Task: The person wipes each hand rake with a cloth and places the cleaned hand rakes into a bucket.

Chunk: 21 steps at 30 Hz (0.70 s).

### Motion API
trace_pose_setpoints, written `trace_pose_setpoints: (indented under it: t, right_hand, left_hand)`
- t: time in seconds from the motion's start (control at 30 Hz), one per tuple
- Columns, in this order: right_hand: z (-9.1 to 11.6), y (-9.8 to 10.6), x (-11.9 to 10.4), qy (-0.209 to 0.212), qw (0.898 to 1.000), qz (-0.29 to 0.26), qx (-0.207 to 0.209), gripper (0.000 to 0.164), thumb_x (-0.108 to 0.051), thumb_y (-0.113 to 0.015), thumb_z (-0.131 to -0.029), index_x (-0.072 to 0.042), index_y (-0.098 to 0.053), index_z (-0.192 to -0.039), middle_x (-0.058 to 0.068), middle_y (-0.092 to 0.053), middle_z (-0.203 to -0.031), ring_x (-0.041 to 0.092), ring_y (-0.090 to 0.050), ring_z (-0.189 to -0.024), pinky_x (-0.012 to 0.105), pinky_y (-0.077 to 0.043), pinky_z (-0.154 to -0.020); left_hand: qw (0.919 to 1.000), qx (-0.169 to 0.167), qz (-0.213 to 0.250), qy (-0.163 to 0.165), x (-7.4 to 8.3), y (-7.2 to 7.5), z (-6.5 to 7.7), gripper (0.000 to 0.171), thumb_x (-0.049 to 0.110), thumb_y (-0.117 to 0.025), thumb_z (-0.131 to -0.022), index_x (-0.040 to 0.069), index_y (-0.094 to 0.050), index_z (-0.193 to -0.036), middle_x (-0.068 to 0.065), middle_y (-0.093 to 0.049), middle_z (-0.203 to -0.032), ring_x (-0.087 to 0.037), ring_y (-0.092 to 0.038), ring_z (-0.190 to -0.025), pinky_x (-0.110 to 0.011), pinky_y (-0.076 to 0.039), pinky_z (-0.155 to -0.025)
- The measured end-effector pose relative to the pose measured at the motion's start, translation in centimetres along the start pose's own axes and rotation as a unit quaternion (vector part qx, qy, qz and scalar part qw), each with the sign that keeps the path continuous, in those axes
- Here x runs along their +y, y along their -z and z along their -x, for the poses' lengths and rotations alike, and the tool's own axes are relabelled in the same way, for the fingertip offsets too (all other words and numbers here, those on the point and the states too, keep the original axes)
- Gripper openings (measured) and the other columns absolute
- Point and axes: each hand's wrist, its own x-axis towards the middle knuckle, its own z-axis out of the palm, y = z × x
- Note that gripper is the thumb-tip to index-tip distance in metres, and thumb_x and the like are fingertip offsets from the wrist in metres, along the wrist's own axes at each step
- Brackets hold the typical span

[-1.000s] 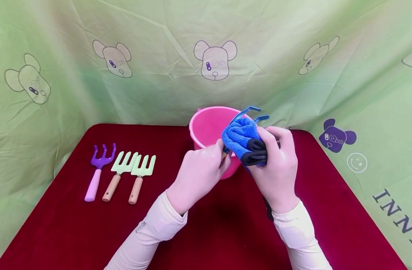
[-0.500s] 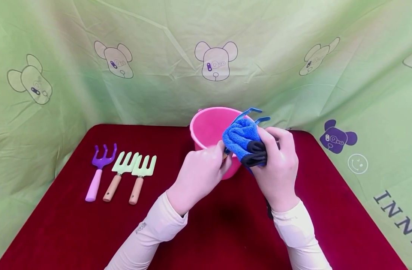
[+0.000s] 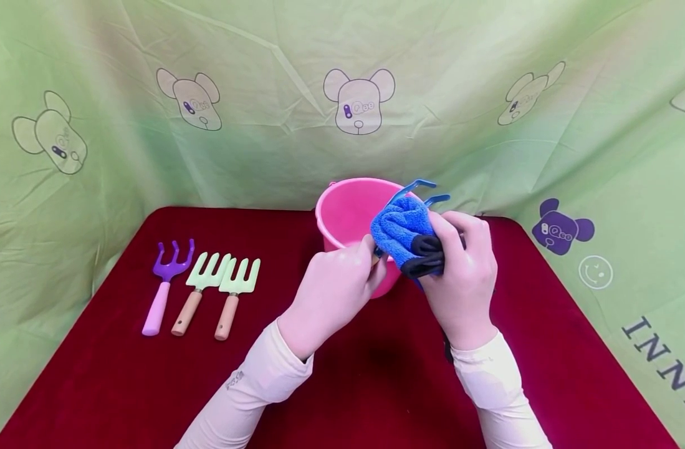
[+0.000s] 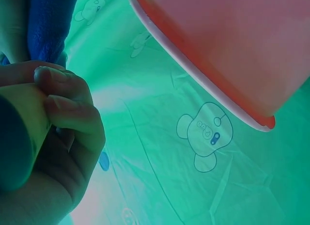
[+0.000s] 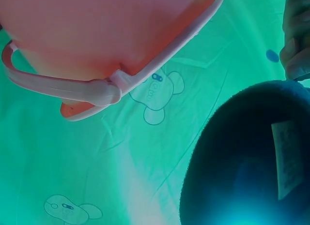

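Note:
In the head view my left hand (image 3: 333, 290) grips the handle of a small garden rake; the left wrist view shows that wooden handle (image 4: 24, 123) with its dark blue end. Bent blue tines of the rake (image 3: 416, 185) stick out beyond a bunched blue cloth with black trim (image 3: 399, 226). My right hand (image 3: 464, 284) holds this cloth about the rake's head, which is mostly hidden. A white label (image 5: 286, 159) shows on the cloth in the right wrist view. Both hands are above the near side of a pink bucket (image 3: 344, 212).
Left on the dark red table (image 3: 297, 399) lie a purple hand cultivator (image 3: 165, 280) and two pale green hand forks with wooden handles, one (image 3: 199, 280) beside the other (image 3: 235, 287). A green printed curtain (image 3: 275, 125) surrounds the table's back and sides.

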Motion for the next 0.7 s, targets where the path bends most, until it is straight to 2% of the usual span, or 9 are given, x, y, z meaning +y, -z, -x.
trace_pose_setpoints:
  t: [0.23, 0.7]
  right_hand:
    - [-0.09, -0.17, 0.10, 0.016, 1.000, 0.011, 0.024, 0.024, -0.006, -0.076, -0.077, -0.001, -0.071, -0.100, 0.026, -0.063, -0.094, 0.038, -0.059, -0.090, 0.053, -0.052, -0.071]
    - [-0.36, -0.20, 0.43, 0.014, 0.999, 0.017, 0.049, 0.019, -0.004, -0.074, -0.079, -0.002, -0.072, -0.098, 0.026, -0.061, -0.093, 0.040, -0.058, -0.088, 0.055, -0.051, -0.071]
  left_hand:
    - [1.0000, 0.004, -0.004, 0.002, 0.13, -0.05, -0.10, 0.019, 0.023, -0.060, -0.090, 0.009, -0.055, -0.077, 0.002, -0.051, -0.049, -0.012, -0.049, -0.038, -0.027, -0.044, -0.035]
    - [1.0000, 0.008, -0.001, 0.000, 0.36, -0.15, -0.13, 0.026, 0.029, -0.059, -0.092, 0.010, -0.054, -0.076, 0.002, -0.051, -0.048, -0.013, -0.052, -0.040, -0.029, -0.048, -0.037]
